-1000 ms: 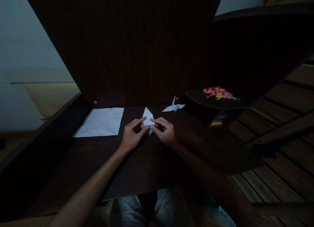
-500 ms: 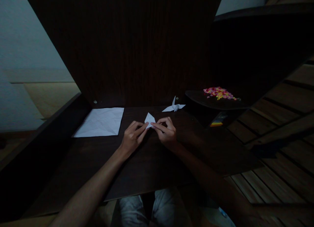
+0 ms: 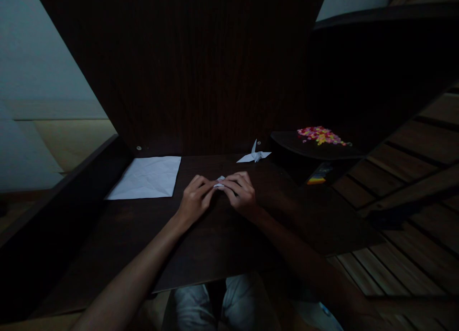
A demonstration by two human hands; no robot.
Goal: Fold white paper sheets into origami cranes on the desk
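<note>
2 bare hands — the left hand (image 3: 194,199) and the right hand (image 3: 243,195) — meet over the middle of the dark wooden table (image 3: 215,250), pinching a small piece of folded white paper (image 3: 220,180) between thumbs and fingertips. The left hand holds it from the left, the right hand from the right, with fingers bent and fingertips close together. Only a little of the paper shows — a low pointed peak and a strip under it; the fingers cover the rest, so its full shape cannot be told. Whether it touches the tabletop is unclear too.

Beyond the right hand, near the upright back panel (image 3: 201,82), a white origami crane (image 3: 255,156) sits on the table, with 1 point raised and 2 others spread sideways. Well to the left of the left hand, a creased white sheet of paper (image 3: 147,178) lies flat.

On the right, a dark rounded shelf (image 3: 287,142) bears a loose heap of tiny pink, red and yellow pieces (image 3: 319,135), too small to identify. A wooden side board (image 3: 79,197) edges the table's left end. Below its near edge are 2 legs in pale trousers (image 3: 238,300).
</note>
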